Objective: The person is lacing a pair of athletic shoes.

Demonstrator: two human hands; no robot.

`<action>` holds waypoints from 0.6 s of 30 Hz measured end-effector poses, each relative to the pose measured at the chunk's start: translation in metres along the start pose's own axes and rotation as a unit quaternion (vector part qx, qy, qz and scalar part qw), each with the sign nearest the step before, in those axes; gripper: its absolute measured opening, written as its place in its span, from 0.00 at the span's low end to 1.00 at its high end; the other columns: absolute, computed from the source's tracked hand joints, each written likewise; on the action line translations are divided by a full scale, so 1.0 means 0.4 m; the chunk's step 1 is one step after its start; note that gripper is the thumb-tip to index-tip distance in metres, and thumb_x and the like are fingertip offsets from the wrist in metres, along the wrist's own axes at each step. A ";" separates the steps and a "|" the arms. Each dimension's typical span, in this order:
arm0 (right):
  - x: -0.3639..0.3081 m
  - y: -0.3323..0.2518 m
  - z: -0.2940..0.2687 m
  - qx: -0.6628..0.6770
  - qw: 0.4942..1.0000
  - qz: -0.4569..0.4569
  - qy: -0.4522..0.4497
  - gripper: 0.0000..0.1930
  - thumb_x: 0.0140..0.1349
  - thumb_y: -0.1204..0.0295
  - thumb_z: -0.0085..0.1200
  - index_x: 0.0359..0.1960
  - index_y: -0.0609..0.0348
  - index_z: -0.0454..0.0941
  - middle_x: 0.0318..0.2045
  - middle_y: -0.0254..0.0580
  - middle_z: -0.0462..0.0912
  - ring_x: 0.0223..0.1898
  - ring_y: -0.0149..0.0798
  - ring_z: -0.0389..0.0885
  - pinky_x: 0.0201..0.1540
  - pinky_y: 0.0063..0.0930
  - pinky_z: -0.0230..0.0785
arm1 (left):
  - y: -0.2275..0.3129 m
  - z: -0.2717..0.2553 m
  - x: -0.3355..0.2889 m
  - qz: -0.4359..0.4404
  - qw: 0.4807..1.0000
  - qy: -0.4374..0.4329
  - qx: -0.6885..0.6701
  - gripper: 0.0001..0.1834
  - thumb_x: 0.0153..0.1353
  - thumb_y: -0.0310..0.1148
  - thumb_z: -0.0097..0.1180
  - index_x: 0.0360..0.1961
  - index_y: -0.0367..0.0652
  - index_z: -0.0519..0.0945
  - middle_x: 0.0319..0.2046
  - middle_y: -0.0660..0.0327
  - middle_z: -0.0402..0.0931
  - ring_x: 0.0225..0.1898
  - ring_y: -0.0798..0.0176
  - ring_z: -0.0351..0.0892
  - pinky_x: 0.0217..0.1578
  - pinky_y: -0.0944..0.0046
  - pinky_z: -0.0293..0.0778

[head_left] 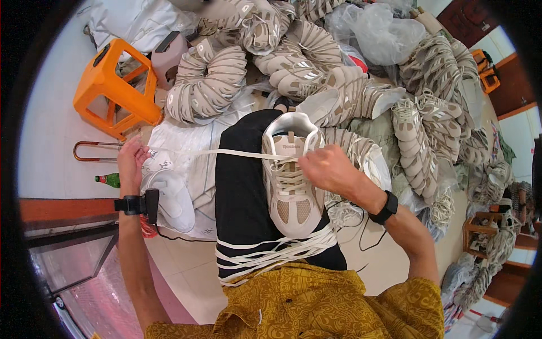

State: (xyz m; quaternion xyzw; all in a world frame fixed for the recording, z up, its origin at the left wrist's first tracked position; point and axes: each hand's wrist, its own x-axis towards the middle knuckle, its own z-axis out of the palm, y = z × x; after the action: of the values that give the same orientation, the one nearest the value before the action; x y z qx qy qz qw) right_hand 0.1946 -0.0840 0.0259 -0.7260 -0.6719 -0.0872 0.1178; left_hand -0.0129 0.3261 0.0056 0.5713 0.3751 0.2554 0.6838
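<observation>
A beige and white sneaker (291, 186) rests on my black-trousered thigh (243, 192), toe toward me. My left hand (132, 161) is out to the left, pinching the end of a flat white shoelace (220, 152) that runs taut across to the shoe's upper eyelets. My right hand (324, 166) grips the lace at the top of the shoe's lacing. A bundle of loose white laces (271, 254) lies across my lap below the shoe.
Stacks of beige shoe uppers (209, 85) and finished sneakers (423, 130) pile up ahead and to the right. An orange plastic stool (116, 85) lies tipped at the upper left. A green bottle (108, 179) sits on the floor at the left.
</observation>
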 end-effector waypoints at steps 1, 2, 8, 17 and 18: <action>-0.004 0.001 0.004 -0.005 1.000 0.001 0.008 0.03 0.43 0.73 0.49 0.17 0.57 0.69 0.14 0.38 0.74 0.17 0.38 0.76 0.18 0.31 0.68 | 0.001 -0.013 0.009 0.009 1.000 0.017 -0.001 0.17 0.55 0.26 0.45 0.47 0.33 0.69 0.27 0.62 0.71 0.27 0.67 0.72 0.27 0.70 0.72; -0.012 0.001 0.009 -0.016 0.998 0.029 0.045 0.04 0.42 0.74 0.50 0.17 0.57 0.68 0.14 0.38 0.72 0.17 0.39 0.75 0.17 0.30 0.67 | -0.003 -0.033 0.018 0.019 1.000 0.007 -0.010 0.18 0.55 0.26 0.45 0.48 0.33 0.69 0.27 0.62 0.71 0.26 0.68 0.72 0.27 0.70 0.72; -0.047 -0.046 0.074 0.054 0.961 0.164 0.217 0.05 0.37 0.78 0.52 0.19 0.59 0.71 0.15 0.40 0.72 0.17 0.39 0.74 0.18 0.31 0.65 | 0.026 -0.337 0.135 0.080 0.966 0.243 0.038 0.14 0.52 0.26 0.48 0.41 0.34 0.74 0.24 0.62 0.71 0.22 0.71 0.70 0.19 0.74 0.68; -0.255 0.080 0.032 0.532 0.674 0.428 0.282 0.11 0.51 0.70 0.45 0.27 0.64 0.77 0.26 0.38 0.78 0.25 0.30 0.74 0.29 0.21 0.67 | -0.057 -0.384 0.194 0.082 0.960 0.205 0.173 0.10 0.52 0.29 0.49 0.34 0.34 0.75 0.27 0.59 0.73 0.23 0.67 0.73 0.22 0.70 0.74; -0.295 0.142 0.003 0.626 0.589 0.388 0.332 0.11 0.51 0.70 0.45 0.31 0.65 0.75 0.27 0.40 0.77 0.28 0.32 0.75 0.34 0.24 0.66 | -0.060 -0.347 0.194 0.069 0.966 0.197 0.151 0.10 0.53 0.28 0.48 0.35 0.34 0.74 0.28 0.58 0.74 0.25 0.67 0.73 0.25 0.70 0.75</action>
State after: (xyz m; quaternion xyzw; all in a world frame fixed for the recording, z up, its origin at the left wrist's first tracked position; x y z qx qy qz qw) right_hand 0.2413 -0.2005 -0.0118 -0.5852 -0.1298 0.1738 0.7813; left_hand -0.0807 0.4631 -0.0441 0.6306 0.4962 0.3505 0.4829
